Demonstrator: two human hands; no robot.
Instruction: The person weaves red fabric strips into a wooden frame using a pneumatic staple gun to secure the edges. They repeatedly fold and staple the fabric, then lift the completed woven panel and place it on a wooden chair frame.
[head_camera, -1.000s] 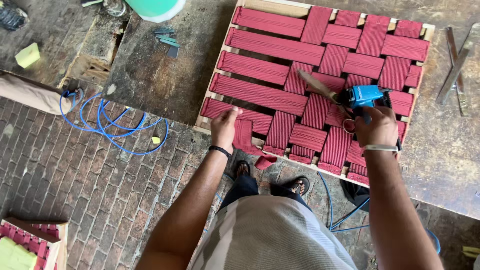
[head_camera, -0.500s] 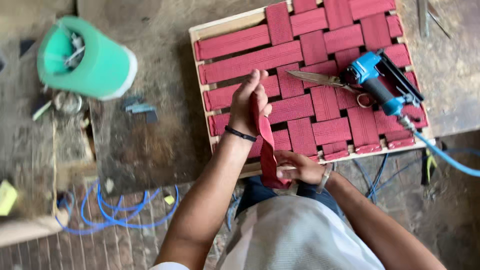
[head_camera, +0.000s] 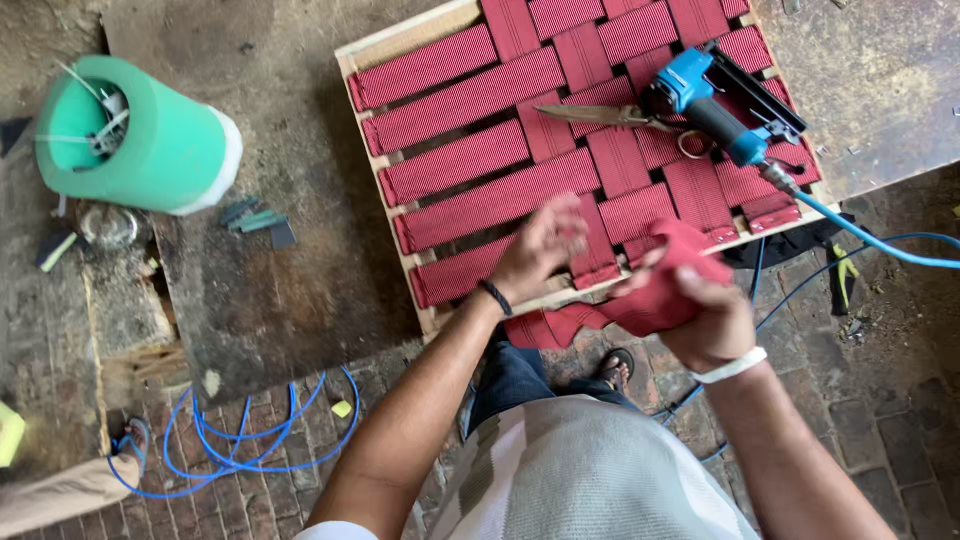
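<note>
Just below the middle of the head view, both hands work a loose length of red webbing strap (head_camera: 640, 305) at the near edge of a wooden frame (head_camera: 400, 40) already woven with red bands. The right hand (head_camera: 705, 315), centre-right, has its fingers curled shut around a bunched part of the strap, gripping it as if to keep it taut and off the floor. The left hand (head_camera: 545, 245), blurred, lies over the frame's lower edge with fingers bent toward the strap; whether they pinch it cannot be told. The strap's free end hangs down below the frame edge, toward the person's legs.

On the weave at upper right lie a blue pneumatic stapler (head_camera: 715, 100) and scissors (head_camera: 625, 117), set within reach of the right hand, the stapler's blue air hose (head_camera: 880, 240) trailing off to the right. A green roll (head_camera: 140, 140) stands at upper left on the worn table (head_camera: 270, 290). Coiled blue hose (head_camera: 240, 440) lies on the brick floor, lower left.
</note>
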